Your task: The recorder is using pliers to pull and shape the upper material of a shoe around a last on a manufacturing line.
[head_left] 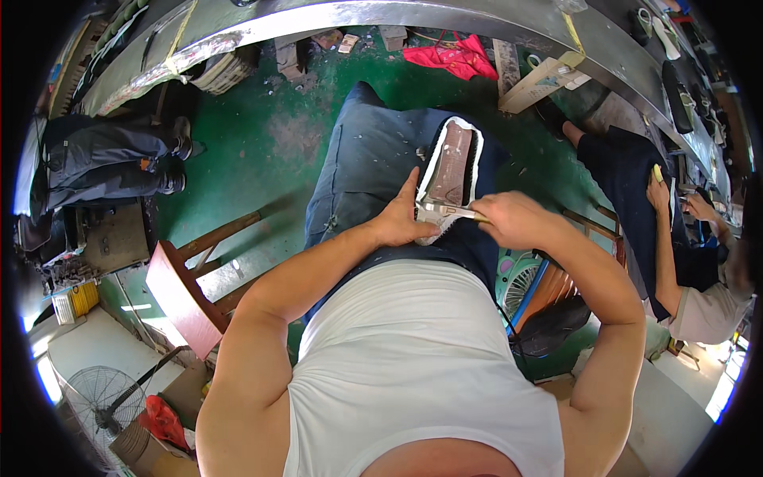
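Note:
A shoe on a last lies sole-up across my lap, its brown insole ringed by a white turned-in edge. Its toe or heel end, I cannot tell which, points toward my waist. My left hand grips its left side near that end, thumb along the near edge and a finger reaching up the side. In my right hand is the handle of metal pincers, which look like lasting pliers. Their head lies over the shoe's near end, beside my left thumb; whether the jaws bite the edge cannot be made out.
A long metal-edged bench runs across the far side. To the left are a wooden stool and a person's legs; a co-worker sits at right. A green fan stands beside my right hip. Red cloth lies on the floor.

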Tool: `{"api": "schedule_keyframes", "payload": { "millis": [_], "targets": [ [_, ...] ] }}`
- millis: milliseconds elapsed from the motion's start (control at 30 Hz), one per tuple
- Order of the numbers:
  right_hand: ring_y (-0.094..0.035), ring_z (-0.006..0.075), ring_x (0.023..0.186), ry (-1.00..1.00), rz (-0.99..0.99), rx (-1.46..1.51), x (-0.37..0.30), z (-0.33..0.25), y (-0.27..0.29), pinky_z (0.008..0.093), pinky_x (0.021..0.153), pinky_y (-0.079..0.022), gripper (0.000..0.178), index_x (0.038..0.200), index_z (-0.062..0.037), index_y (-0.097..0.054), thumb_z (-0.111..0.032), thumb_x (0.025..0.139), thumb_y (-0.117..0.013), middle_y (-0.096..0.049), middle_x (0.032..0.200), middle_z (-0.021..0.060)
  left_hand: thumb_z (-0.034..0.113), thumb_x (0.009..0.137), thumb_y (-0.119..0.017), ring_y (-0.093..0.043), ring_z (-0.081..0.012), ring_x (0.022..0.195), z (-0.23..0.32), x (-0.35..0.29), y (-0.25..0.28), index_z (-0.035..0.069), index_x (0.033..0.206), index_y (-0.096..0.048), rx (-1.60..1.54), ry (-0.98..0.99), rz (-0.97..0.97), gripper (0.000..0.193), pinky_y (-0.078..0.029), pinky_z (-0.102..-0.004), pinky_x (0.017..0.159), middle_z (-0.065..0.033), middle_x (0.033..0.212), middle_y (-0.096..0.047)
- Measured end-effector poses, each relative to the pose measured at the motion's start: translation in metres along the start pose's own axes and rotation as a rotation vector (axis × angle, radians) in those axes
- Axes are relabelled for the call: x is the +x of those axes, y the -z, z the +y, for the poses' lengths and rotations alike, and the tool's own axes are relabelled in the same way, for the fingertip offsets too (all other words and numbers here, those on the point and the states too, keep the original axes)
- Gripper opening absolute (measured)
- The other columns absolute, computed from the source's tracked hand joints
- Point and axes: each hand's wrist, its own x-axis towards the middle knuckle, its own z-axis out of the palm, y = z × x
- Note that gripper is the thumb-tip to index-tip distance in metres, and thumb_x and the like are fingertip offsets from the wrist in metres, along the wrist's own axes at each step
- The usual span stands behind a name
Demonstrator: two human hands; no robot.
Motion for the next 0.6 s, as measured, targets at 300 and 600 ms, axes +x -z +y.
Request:
{"api": "schedule_keyframes", "payload": {
  "millis": [300,600],
  "targets": [
    [-0.063,0.0406,0.1,-0.068,0.064,0.369,-0.001,-0.013,-0.012,0.0455,0.088,-0.051,0.036,0.117,0.0075,-0.057,-0.011,0.087,-0.063,-0.064,0.103,0.0253,0.014,0.071,-0.086,-0.039,-0.0291,0.139,-0.008,0.004,-0.005,-0.011,0.151,0.013,0.059,-0.028,0.038,0.13,-0.031,-0.0292,0.114,-0.0264,0.152,-0.035],
    [-0.067,0.0415,0.088,-0.294,-0.612,0.168,0.03,-0.017,0.061,0.0493,0.079,-0.052,0.027,0.103,0.0049,-0.062,-0.02,0.091,-0.062,-0.067,0.086,0.0253,0.031,0.101,-0.05,-0.03,-0.0262,0.145,0.024,-0.006,0.007,0.0,0.158,-0.007,-1.168,0.064,-0.246,0.078,-0.026,-0.0329,0.118,-0.017,0.16,-0.027]
  ]
}}
